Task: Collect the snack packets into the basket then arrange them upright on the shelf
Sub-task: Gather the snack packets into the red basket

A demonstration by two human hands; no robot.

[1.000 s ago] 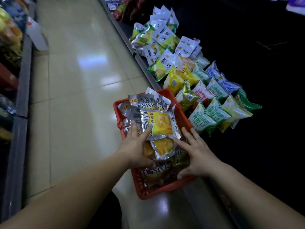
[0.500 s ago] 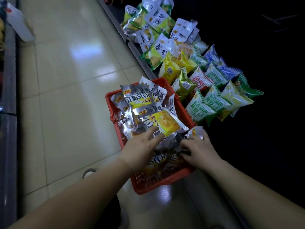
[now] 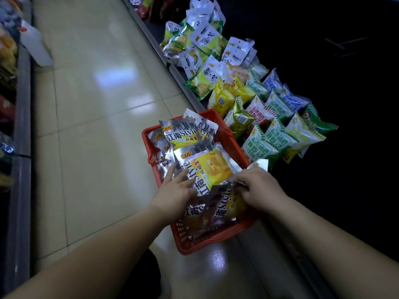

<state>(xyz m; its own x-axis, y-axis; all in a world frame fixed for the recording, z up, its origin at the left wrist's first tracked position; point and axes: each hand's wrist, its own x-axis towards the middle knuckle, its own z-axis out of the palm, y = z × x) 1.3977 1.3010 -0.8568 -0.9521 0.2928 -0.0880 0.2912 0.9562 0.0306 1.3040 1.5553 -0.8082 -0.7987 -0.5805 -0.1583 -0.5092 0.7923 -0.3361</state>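
Left hand (image 3: 177, 190) is spread flat on packets (image 3: 203, 167) heaped in the basket (image 3: 194, 244) beside the shelf's (image 3: 259, 262) front edge, right hand (image 3: 261, 186) is curled round one packet's edge, and if that is pulled sharply, slippery neighbours could be dragged over the rim.

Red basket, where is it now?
Head view, lower centre: the red basket stands on the floor against the shelf, left of the green packets.
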